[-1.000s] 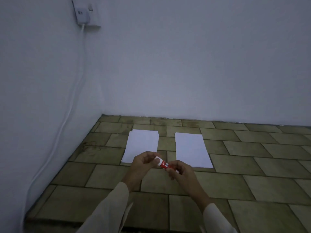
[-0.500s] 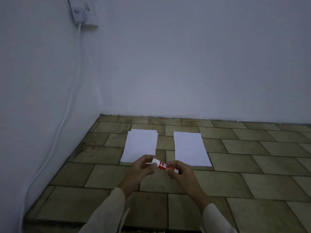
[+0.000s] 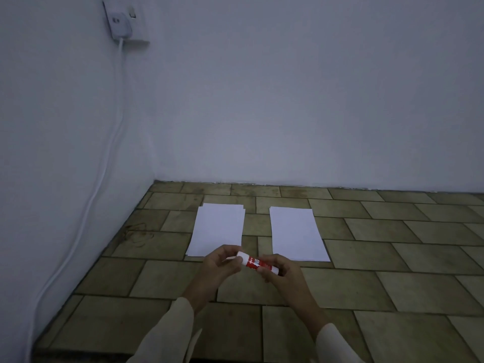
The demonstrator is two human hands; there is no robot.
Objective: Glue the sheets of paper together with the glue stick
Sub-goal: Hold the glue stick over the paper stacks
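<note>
A red and white glue stick [image 3: 256,262] lies level between my two hands, above the tiled floor. My right hand [image 3: 281,272] grips its red body. My left hand [image 3: 222,265] pinches the white cap end with fingertips. Two white lots of paper lie flat on the floor just beyond my hands. The left paper [image 3: 218,227] looks like a small stack with offset edges at its top. The right paper [image 3: 297,233] is a single-looking sheet, a tile's width away from the left one.
A brown tiled floor [image 3: 392,271] meets pale walls in a corner at the left. A charger in a wall socket [image 3: 119,22] feeds a white cable [image 3: 104,163] that hangs down the left wall to the floor.
Both hands with the glue stick stayed almost in place, shifting a little lower and left. The left fingers shifted on the white cap end. The papers have not moved.
</note>
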